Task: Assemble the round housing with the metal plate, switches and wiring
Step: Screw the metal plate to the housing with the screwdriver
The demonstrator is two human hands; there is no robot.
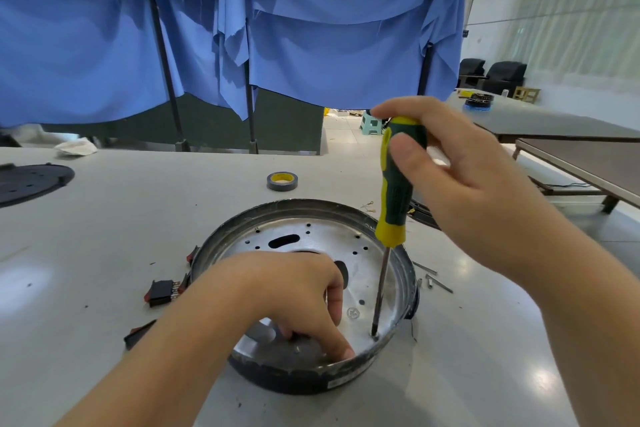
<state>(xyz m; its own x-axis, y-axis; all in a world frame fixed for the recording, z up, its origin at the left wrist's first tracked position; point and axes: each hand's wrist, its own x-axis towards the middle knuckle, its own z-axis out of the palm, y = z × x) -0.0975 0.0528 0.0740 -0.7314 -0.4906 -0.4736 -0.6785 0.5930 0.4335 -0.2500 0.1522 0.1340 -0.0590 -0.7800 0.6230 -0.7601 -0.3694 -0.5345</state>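
A round dark housing sits open side up, a perforated silver metal plate seated inside beneath the left hand; 2 black-and-red switches lie loose just left of that hand.

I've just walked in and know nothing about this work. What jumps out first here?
A right hand grips a green-and-yellow screwdriver, its tip down on the metal plate inside the round housing at centre. The left hand reaches into the housing's near side. Behind, blue cloth hangs across the whole back.
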